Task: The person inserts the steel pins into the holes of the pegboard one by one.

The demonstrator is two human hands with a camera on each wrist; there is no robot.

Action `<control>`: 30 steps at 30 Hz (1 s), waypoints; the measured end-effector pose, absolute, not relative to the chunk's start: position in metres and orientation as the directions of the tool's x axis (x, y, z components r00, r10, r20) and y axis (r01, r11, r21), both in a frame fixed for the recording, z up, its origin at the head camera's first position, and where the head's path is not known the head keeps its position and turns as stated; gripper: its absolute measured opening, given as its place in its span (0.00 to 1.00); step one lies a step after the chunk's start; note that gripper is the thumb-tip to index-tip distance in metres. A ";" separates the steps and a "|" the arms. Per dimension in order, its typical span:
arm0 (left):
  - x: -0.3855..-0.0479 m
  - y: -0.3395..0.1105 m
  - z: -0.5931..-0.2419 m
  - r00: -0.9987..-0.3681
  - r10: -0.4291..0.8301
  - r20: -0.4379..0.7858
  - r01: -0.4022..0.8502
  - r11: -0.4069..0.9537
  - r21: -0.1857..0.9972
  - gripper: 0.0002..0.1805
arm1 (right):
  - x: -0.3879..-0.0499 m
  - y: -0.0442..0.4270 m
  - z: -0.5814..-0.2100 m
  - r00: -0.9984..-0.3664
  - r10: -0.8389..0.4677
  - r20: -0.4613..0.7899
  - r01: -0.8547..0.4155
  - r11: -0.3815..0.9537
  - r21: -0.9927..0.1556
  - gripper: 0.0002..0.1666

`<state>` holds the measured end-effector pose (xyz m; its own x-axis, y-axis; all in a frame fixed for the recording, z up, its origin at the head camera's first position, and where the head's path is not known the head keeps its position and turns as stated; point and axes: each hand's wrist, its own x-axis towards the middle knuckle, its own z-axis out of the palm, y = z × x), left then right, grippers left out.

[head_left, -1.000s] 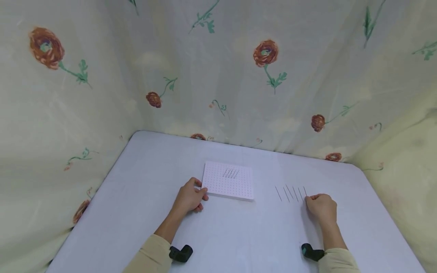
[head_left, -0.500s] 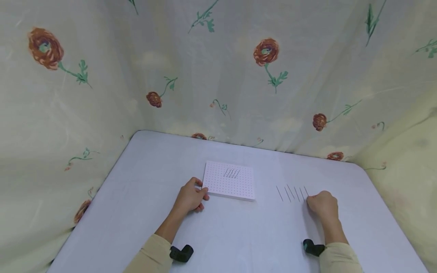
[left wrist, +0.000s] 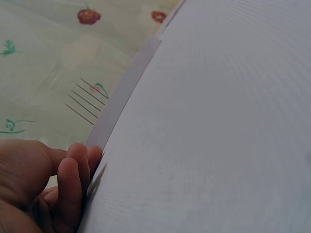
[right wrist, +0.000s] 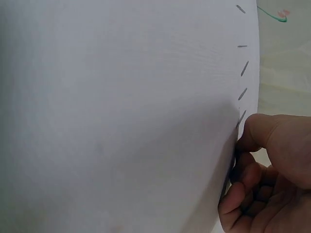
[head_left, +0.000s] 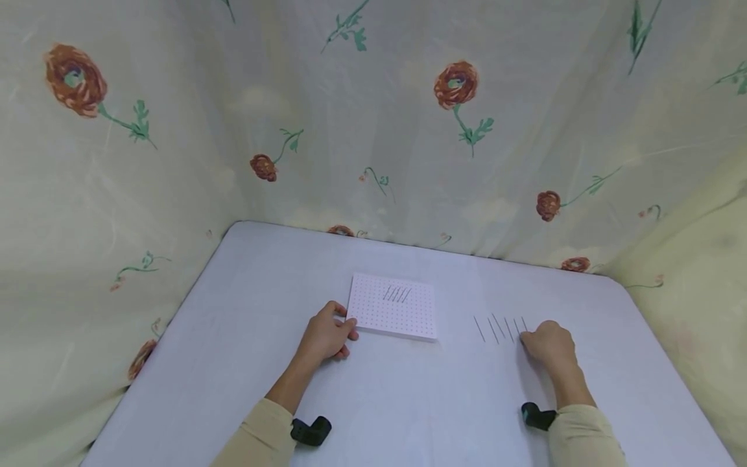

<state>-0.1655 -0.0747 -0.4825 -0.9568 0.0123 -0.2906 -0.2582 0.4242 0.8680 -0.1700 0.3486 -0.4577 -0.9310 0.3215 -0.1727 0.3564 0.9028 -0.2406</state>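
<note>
My left hand [head_left: 325,332] holds the front-left corner of a white pegboard [head_left: 373,312], thumb by the front edge and fingers along the left side. Several thin dark rods [head_left: 396,294] stand in a row in its holes; in the left wrist view, rods [left wrist: 79,114] rise above the board's edge [left wrist: 127,90]. At the right, several loose rods [head_left: 494,329] lie side by side on the table. My right hand [head_left: 550,344] has curled fingers and pinches the near end of the rightmost rod [head_left: 524,322]. Its fingertips hide that end in the right wrist view, where the thumb [right wrist: 257,130] touches the rod.
The white table [head_left: 420,402] spreads around the board and rods. A flower-patterned curtain [head_left: 350,117] hangs behind and at both sides. Black wrist devices [head_left: 311,431] sit at both sleeves.
My right hand stays at the rightmost rod, its fingertips shifting slightly to the left along it. My left hand and the pegboard keep their place; the view tilts slightly.
</note>
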 end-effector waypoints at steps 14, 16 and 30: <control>-0.167 -0.074 -0.485 -0.963 0.028 -0.268 -0.233 0.419 0.878 0.15 | -0.168 0.351 -0.458 -0.924 0.270 -0.271 0.327 0.925 -0.194 0.32; -0.167 -0.075 -0.483 -0.962 0.026 -0.273 -0.238 0.418 0.877 0.15 | -0.169 0.350 -0.456 -0.928 0.265 -0.263 0.319 0.928 -0.190 0.33; -0.167 -0.074 -0.485 -0.957 0.018 -0.289 -0.255 0.417 0.872 0.15 | -0.159 0.352 -0.462 -0.956 0.254 -0.146 0.286 0.918 -0.276 0.21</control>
